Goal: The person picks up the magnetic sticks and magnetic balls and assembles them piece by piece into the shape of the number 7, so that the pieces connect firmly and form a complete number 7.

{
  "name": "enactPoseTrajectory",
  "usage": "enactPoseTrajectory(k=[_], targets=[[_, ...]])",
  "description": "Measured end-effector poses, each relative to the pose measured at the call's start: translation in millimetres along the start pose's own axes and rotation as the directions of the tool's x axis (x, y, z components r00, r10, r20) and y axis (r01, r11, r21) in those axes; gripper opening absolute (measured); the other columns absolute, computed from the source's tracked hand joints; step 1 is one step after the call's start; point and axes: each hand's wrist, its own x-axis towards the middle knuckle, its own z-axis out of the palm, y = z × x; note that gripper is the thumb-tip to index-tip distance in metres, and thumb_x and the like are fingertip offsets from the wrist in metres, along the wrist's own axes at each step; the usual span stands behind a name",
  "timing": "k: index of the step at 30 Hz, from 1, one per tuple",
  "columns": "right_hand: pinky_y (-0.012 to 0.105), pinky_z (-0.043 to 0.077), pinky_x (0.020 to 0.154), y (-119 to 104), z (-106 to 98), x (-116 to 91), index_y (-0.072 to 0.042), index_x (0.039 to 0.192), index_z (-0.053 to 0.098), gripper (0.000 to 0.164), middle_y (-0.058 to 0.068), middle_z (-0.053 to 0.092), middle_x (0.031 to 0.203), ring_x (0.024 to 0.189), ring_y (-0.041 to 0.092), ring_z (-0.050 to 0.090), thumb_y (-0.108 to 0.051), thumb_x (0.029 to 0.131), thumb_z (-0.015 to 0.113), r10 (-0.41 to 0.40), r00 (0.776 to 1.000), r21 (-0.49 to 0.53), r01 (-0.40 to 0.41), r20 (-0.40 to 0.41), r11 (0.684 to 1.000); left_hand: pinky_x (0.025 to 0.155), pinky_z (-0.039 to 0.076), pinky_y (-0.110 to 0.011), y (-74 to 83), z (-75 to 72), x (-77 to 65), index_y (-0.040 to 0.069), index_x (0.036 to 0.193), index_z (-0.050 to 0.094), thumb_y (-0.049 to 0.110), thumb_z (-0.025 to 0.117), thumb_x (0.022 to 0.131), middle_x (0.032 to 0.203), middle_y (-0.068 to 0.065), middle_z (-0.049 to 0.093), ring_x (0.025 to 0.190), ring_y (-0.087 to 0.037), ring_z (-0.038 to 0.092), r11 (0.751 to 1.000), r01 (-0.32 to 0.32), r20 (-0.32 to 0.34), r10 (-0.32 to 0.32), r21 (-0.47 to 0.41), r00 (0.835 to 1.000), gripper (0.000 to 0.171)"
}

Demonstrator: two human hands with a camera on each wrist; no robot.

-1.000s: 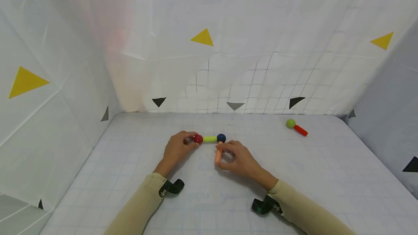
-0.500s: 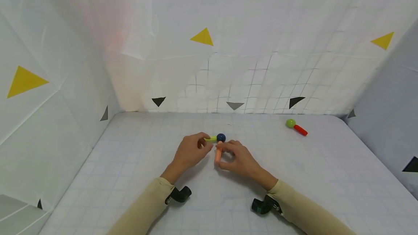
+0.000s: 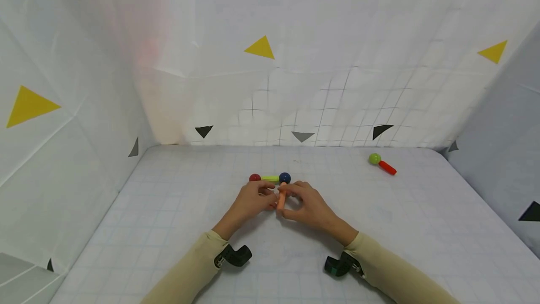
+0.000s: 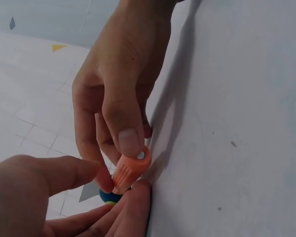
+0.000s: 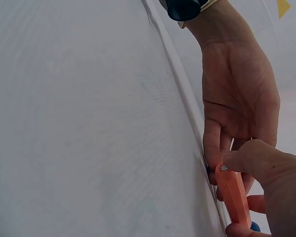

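Note:
My right hand [image 3: 310, 205] pinches an orange magnetic rod [image 3: 281, 198] between thumb and fingers. One end of the rod meets a dark blue ball [image 3: 285, 178]; its near end shows a small silver tip in both wrist views. From that ball a yellow-green rod [image 3: 270, 178] runs left to a red ball [image 3: 255, 178], partly covered by my left hand. My left hand [image 3: 250, 201] is just left of the orange rod, its loosely bent fingers right at the rod's side. In the left wrist view, the left thumb [image 4: 74, 174] stands apart from the orange rod [image 4: 130, 170].
Farther back on the right, a light green ball [image 3: 374, 158] lies at the end of a red rod [image 3: 387, 167]. The white table [image 3: 401, 219] has a faint grid, and white sheets [image 3: 337, 22] with yellow and dark triangles rise at its back and sides.
My left hand has left the red ball, passed to the right over the yellow-green rod, and come nearer to me beside the orange rod. My right hand stays in place.

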Motion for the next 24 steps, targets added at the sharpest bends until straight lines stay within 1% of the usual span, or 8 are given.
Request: enactPoseTrajectory(k=[3, 6, 11, 19, 24], targets=[[0.041, 0.051, 0.084, -0.5, -0.4, 0.7, -0.010, 0.132, 0.071, 0.055, -0.001, 0.066, 0.111, 0.102, 0.023, 0.057, -0.020, 0.082, 0.090, -0.008, 1.000, 0.000, 0.008, -0.004, 1.000, 0.072, 0.061, -0.033, 0.2, 0.3, -0.1, -0.006, 0.131, 0.066, 0.016, 0.073, 0.096, 0.100, -0.008, 0.073, 0.081, -0.019, 0.074, 0.999, 0.009, 0.007, -0.009, -0.039, 1.000, 0.041], [0.040, 0.050, 0.084, -0.9, -0.6, 0.7, -0.010, 0.132, 0.071, 0.055, -0.002, 0.065, 0.111, 0.102, 0.023, 0.057, -0.021, 0.082, 0.090, -0.007, 1.000, -0.001, 0.007, -0.006, 1.000, 0.072, 0.061, -0.033, 0.3, 1.3, -0.1, -0.005, 0.130, 0.066, 0.016, 0.073, 0.097, 0.101, -0.009, 0.073, 0.082, -0.019, 0.073, 0.998, 0.026, 0.010, -0.026, -0.056, 1.000, 0.040], [0.041, 0.050, 0.084, -1.8, -1.1, 0.3, -0.009, 0.132, 0.071, 0.056, -0.002, 0.065, 0.109, 0.102, 0.025, 0.058, -0.020, 0.081, 0.090, -0.012, 1.000, 0.005, 0.012, -0.014, 1.000, 0.072, 0.061, -0.034, -0.6, 2.3, 0.6, -0.004, 0.129, 0.068, 0.016, 0.074, 0.097, 0.101, -0.010, 0.074, 0.082, -0.020, 0.074, 0.996, 0.030, 0.006, -0.029, -0.085, 1.000, 0.038], [0.041, 0.051, 0.083, -1.2, -0.4, 0.2, -0.007, 0.131, 0.071, 0.054, -0.001, 0.066, 0.108, 0.099, 0.026, 0.059, -0.017, 0.081, 0.090, -0.041, 0.999, 0.018, 0.041, -0.033, 0.999, 0.073, 0.061, -0.035, -1.1, 3.1, 0.9, -0.004, 0.126, 0.070, 0.016, 0.075, 0.096, 0.099, -0.009, 0.074, 0.082, -0.020, 0.073, 0.996, 0.019, 0.006, -0.018, -0.085, 1.000, 0.036], [0.040, 0.051, 0.081, -0.5, -0.5, 0.9, -0.007, 0.131, 0.071, 0.054, 0.000, 0.066, 0.107, 0.097, 0.026, 0.058, -0.017, 0.081, 0.090, -0.030, 0.999, 0.023, 0.030, -0.028, 0.999, 0.074, 0.060, -0.034, -0.5, 2.8, 0.3, -0.002, 0.125, 0.071, 0.017, 0.075, 0.095, 0.099, -0.007, 0.075, 0.085, -0.018, 0.072, 0.996, 0.032, 0.005, -0.032, -0.085, 0.999, 0.036]])
